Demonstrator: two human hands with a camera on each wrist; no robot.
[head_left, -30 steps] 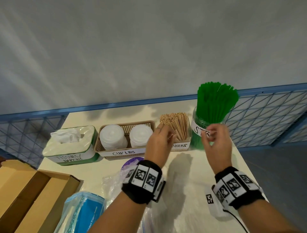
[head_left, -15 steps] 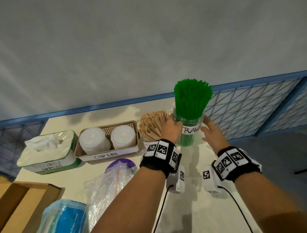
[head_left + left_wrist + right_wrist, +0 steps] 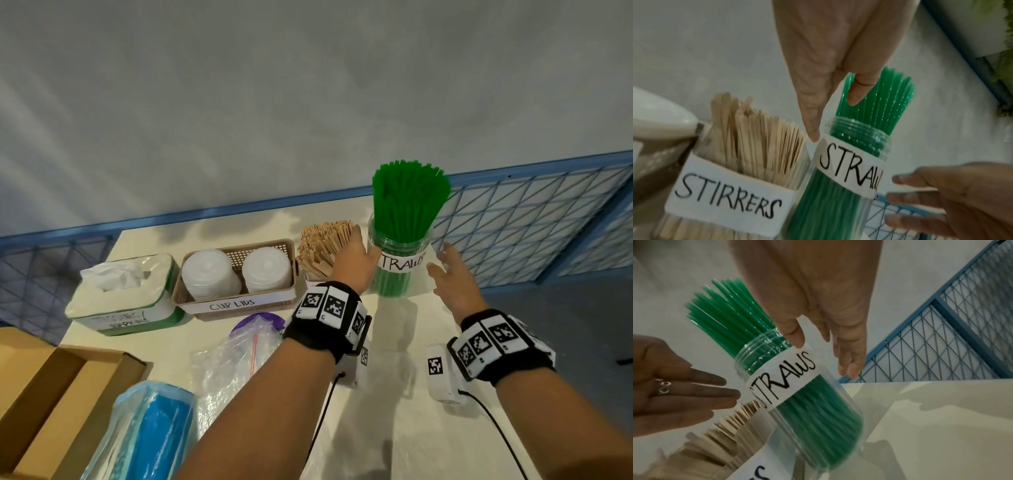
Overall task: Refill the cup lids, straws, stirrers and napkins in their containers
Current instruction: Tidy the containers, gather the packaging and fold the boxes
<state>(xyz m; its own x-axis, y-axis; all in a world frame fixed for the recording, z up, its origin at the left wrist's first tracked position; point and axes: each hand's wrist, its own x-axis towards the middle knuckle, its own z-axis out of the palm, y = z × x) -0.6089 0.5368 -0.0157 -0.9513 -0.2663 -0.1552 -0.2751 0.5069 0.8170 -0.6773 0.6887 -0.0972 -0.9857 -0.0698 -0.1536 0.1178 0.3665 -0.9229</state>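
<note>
A clear jar labelled STRAWS [image 3: 401, 263] [image 3: 851, 164] [image 3: 789, 369] stands at the table's back right, packed with green straws [image 3: 409, 195]. My left hand [image 3: 358, 258] [image 3: 828, 65] is open at the jar's left side, fingers straight by its neck. On the jar's right my right hand [image 3: 448, 274] [image 3: 818, 308] is open, its thumb by the label. Left of the jar stand the wooden stirrers [image 3: 323, 245] [image 3: 756, 133], then a basket of cup lids [image 3: 236, 274] and a green tissue box [image 3: 126, 294].
A crumpled clear plastic bag [image 3: 233, 363] lies over a purple lid [image 3: 263, 320] near the front. A blue tissue pack [image 3: 154, 435] and an open cardboard box [image 3: 51, 387] sit at the front left. Blue mesh fencing [image 3: 513, 222] runs behind the table.
Both hands have gone forward from in front of the stirrers and label to either side of the straw jar. The straws now stand in a tighter bunch.
</note>
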